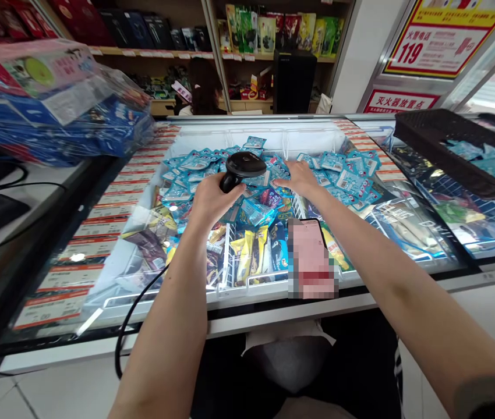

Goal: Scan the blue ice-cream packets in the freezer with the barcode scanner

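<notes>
My left hand [213, 199] is wrapped round the handle of a black barcode scanner [246, 164], whose head points away over the packets. A black cable [136, 302] hangs below my left wrist. My right hand [303, 178] reaches over a pile of small blue packets [350, 181], thumb and forefinger apart. Its fingertips are at a blue packet [278, 169] in the middle of the pile; whether they touch it is hard to tell. The packets lie spread on the glass top of a chest freezer [239, 314]. A phone [313, 250], partly blurred out, lies near the front edge.
Wrapped ice creams [250, 253] show through the glass. At the left stand plastic-wrapped boxes [55, 99]. A dark brown basket [457, 157] holding more blue packets sits at the right. Behind the freezer are a person [204, 87] and shelves of goods [269, 56].
</notes>
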`<state>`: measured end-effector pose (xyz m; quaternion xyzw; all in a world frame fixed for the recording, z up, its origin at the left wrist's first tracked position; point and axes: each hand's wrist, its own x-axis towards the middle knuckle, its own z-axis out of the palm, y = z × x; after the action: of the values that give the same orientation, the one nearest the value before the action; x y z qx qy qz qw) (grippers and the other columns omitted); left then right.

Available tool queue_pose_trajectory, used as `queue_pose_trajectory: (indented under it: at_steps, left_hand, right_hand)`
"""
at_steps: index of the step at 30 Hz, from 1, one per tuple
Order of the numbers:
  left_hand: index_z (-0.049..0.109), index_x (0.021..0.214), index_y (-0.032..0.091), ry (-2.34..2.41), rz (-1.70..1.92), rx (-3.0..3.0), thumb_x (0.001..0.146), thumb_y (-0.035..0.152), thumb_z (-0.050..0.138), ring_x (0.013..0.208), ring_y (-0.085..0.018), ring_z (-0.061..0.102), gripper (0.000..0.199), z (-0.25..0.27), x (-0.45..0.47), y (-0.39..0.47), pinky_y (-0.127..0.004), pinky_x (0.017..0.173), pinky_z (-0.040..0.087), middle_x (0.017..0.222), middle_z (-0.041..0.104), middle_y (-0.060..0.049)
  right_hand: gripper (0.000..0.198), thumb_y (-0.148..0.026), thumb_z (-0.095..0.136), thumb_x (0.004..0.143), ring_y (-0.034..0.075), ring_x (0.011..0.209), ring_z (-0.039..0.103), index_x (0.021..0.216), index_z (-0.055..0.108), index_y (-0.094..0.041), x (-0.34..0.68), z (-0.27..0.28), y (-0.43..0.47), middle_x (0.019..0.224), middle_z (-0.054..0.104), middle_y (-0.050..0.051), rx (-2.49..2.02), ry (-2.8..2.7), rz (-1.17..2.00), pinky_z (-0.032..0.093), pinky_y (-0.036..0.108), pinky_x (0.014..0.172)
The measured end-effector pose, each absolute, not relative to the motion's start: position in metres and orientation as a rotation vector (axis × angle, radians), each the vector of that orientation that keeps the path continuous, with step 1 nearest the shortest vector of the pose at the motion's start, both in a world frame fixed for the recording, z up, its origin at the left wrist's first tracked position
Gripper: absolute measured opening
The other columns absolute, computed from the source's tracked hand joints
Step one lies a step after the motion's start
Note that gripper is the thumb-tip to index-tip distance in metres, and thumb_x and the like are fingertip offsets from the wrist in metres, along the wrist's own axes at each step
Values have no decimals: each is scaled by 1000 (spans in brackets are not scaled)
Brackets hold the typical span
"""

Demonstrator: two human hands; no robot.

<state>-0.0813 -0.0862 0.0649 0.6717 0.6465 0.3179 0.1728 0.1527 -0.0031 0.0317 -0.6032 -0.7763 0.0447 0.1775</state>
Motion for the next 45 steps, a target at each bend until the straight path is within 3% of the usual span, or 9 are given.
queue_pose_trajectory:
  at_steps: [4,10,14,20,30,45]
  left_hand:
    - [66,84,16,1814,856,1987,73,55,59,59,-16,51,41,68,-78,-90,-26,52,31,62,57,-3]
    - [64,85,17,1697,793,2043,74,55,58,57,-16,51,40,72,-73,-97,-26,51,30,58,56,-2]
    - [64,84,17,1660,741,2061,75,55,57,56,-16,50,40,75,-69,-99,-27,51,30,57,56,-2]
    - [64,83,16,1589,671,2125,74,55,57,57,-15,47,40,74,-67,-99,-27,52,30,58,55,-3]
    - [64,80,17,1558,592,2183,75,58,56,55,-13,44,42,69,-64,-97,-26,51,26,60,53,-1]
    - [67,85,17,1592,620,2114,68,61,65,57,-13,46,47,68,-53,-97,-26,51,28,64,57,-1]
  right_hand:
    - [69,-47,79,68,36,116,54,122,58,-9,165,28,-3,120,62,18,-1728,-2058,182,42,47,99]
    - [42,-38,66,78,30,100,63,111,59,-13,191,15,-12,103,66,11,-1644,-1655,402,52,46,88]
    - [40,-46,61,78,25,80,64,104,58,-16,209,11,-25,89,64,7,-1520,-1456,565,58,44,67]
    - [45,-57,59,77,22,71,60,103,54,-21,226,-3,-40,69,56,1,-1394,-1338,616,59,47,64]
    - [38,-49,66,73,21,72,61,93,50,-22,224,-2,-41,73,55,1,-1310,-1239,689,61,47,63]
    - [49,-60,53,81,25,81,62,107,53,-19,223,-9,-36,75,58,4,-1456,-1403,556,59,46,69]
